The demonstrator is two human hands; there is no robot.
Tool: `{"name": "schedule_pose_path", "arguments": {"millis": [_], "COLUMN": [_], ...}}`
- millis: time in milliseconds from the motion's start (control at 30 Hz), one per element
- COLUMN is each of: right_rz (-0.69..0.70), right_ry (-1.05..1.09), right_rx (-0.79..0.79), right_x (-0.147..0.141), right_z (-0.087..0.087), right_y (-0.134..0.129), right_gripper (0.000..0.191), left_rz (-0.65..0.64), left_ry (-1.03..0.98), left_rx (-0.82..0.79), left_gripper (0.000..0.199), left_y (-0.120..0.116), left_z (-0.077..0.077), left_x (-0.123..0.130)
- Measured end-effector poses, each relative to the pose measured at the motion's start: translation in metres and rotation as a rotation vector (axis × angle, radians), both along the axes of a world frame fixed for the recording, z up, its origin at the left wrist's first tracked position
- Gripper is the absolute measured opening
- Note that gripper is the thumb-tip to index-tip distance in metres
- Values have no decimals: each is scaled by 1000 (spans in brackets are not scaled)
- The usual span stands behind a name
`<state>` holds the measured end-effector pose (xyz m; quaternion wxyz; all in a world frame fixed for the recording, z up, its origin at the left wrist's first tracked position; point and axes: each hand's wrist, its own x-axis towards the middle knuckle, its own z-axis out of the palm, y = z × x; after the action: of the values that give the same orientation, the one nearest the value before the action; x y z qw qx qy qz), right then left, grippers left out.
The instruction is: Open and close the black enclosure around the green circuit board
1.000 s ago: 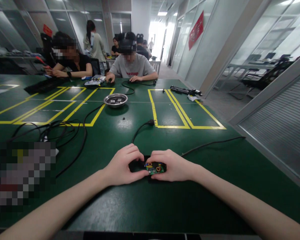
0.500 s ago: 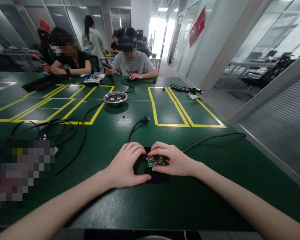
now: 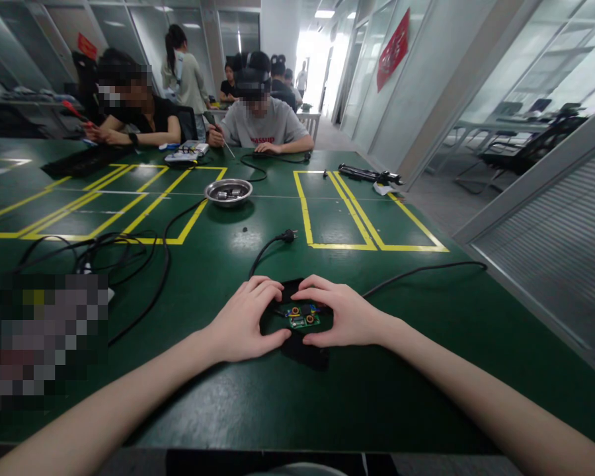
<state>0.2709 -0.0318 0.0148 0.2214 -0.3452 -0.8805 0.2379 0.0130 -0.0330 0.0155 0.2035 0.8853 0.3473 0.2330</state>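
Note:
A small green circuit board (image 3: 305, 320) with copper-coloured coils lies between my two hands near the front of the table. One dark casing piece (image 3: 291, 289) is behind the board, and another (image 3: 307, 350) lies in front of it. My left hand (image 3: 250, 320) curves around the left side, fingertips by the rear piece and thumb by the front one. On the right, my right hand (image 3: 344, 316) arches around the board with fingers and thumb apart. Whether the fingertips press on the dark pieces is hard to see.
A black plug (image 3: 288, 236) on a cable lies behind my hands. Farther back is a metal bowl (image 3: 229, 192) with metal parts. Coiled cables (image 3: 112, 254) lie left, a black tripod-like object (image 3: 369, 174) back right. A person (image 3: 270, 125) sits opposite, holding a screwdriver.
My right hand's fingers and thumb have spread apart around the board. The board sits slightly left, and the front dark piece shows more, now tilted. My left hand moved slightly left.

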Motion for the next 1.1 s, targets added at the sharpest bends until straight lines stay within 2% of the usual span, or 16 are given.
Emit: {"name": "schedule_pose_path", "arguments": {"millis": [133,333,500,700,933,1100], "right_rz": [-37,-83,-100,-90,-124,-147], "right_ry": [42,53,15,2,-3,-13], "right_rx": [25,81,113,136,162,139], "right_x": [-4,-8,-9,-7,-8,1], "right_z": [-3,-7,-7,-8,-7,-1], "right_y": [1,4,4,4,4,6], "right_gripper": [36,25,27,29,39,42], "left_rz": [18,-13,1,-49,-9,17], "left_ry": [-24,14,-22,46,129,153], "left_rx": [6,37,46,63,138,145], "left_gripper": [31,24,16,9,14,14], "left_y": [1,6,9,12,19,23], "left_z": [-1,0,-1,0,0,2], "left_x": [0,-4,-8,-11,-13,-14]}}
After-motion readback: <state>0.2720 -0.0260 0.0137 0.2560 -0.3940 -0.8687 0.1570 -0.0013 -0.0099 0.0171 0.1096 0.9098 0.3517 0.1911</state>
